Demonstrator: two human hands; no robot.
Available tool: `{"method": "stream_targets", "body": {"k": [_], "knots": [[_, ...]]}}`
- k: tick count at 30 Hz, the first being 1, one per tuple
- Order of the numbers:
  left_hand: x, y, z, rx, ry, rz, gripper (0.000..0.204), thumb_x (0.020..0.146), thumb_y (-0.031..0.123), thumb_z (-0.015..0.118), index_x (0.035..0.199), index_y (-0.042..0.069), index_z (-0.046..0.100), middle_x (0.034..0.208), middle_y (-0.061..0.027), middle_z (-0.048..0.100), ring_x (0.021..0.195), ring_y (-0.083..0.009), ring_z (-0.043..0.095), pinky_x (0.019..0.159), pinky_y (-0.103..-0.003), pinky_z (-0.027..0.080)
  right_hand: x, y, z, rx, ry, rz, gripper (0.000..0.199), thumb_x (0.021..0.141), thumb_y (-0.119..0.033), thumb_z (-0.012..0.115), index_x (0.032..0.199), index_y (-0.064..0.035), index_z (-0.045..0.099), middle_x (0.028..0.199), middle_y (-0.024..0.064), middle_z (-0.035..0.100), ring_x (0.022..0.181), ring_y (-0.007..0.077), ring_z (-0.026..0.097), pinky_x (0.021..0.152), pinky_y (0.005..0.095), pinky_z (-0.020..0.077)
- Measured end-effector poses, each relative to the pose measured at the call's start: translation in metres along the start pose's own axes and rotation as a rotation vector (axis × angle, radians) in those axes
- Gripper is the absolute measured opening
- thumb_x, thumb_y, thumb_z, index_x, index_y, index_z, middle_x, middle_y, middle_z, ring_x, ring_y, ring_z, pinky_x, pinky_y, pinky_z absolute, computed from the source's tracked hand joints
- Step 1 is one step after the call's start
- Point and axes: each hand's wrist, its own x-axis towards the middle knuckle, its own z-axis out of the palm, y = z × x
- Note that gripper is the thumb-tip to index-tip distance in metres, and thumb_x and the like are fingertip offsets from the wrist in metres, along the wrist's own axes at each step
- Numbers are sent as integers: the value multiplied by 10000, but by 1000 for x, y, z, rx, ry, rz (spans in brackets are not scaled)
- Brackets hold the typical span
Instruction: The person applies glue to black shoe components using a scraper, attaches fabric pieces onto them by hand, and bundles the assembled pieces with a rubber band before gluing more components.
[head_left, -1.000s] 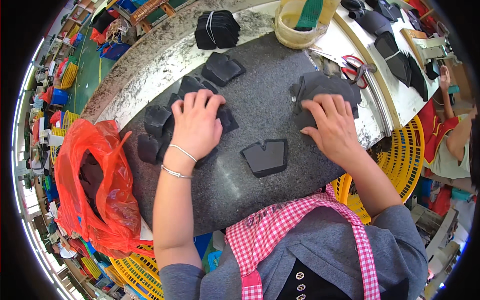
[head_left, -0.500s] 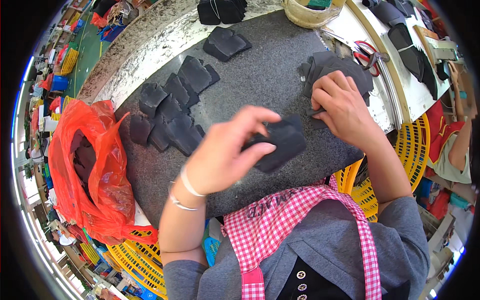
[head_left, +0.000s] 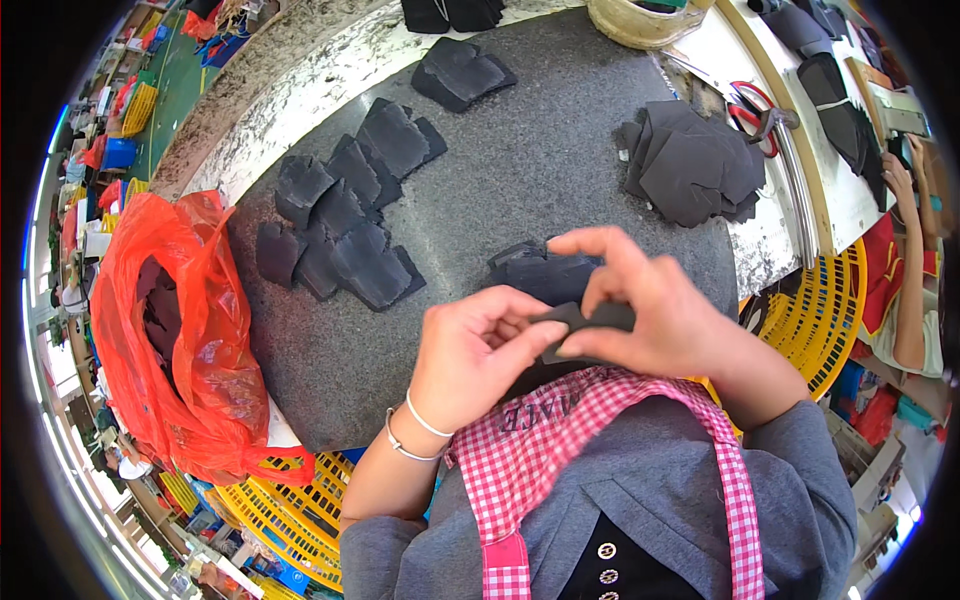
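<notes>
We see an evenly bright scene, with a long white strip of light (head_left: 46, 430) curving down the left rim. A pale sheen lies on the dark slab (head_left: 540, 150), and the white tabletop (head_left: 300, 125) beyond it glares almost to washing out. The red bag (head_left: 215, 330) catches small highlights. The right hand (head_left: 655, 315) looks slightly soft to us. Fisheye distortion bends straight edges outward, the far background turns small and indistinct, and black fills the corners.
</notes>
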Motion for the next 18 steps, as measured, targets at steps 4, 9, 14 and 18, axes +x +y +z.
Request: {"method": "stream_targets", "body": {"k": [4, 9, 14, 18], "knots": [[2, -7, -8, -157, 140, -140, 147, 927, 114, 765, 957, -13, 696, 701, -50, 712, 638, -67, 686, 575, -234, 528, 11, 13, 1, 306, 104, 222, 467, 862, -40, 750, 1258, -39, 503, 715, 96, 651, 623, 171, 671, 566, 297, 481], [19, -17, -2, 341, 206, -14, 194, 991, 155, 687, 917, -20, 649, 702, -78, 712, 605, -108, 699, 538, -237, 526, 21, 38, 16, 31, 166, 99, 332, 877, -27, 698, 1143, -34, 499, 691, 99, 614, 584, 219, 641, 548, 358, 467], [26, -21, -4, 488, 206, 50, 208, 983, 156, 687, 897, -18, 615, 647, -87, 703, 574, -132, 719, 506, -255, 527, 24, 35, 20, -26, 188, 109, 286, 860, -29, 674, 1072, -35, 482, 672, 115, 591, 577, 280, 635, 549, 394, 464], [27, -19, -2, 511, 222, 37, 187, 962, 142, 708, 905, -9, 613, 628, -78, 688, 560, -150, 709, 510, -278, 525, 30, 37, 23, -153, 201, 62, 279, 853, -40, 694, 1047, -46, 494, 685, 80, 611, 565, 220, 601, 532, 366, 446]]}}
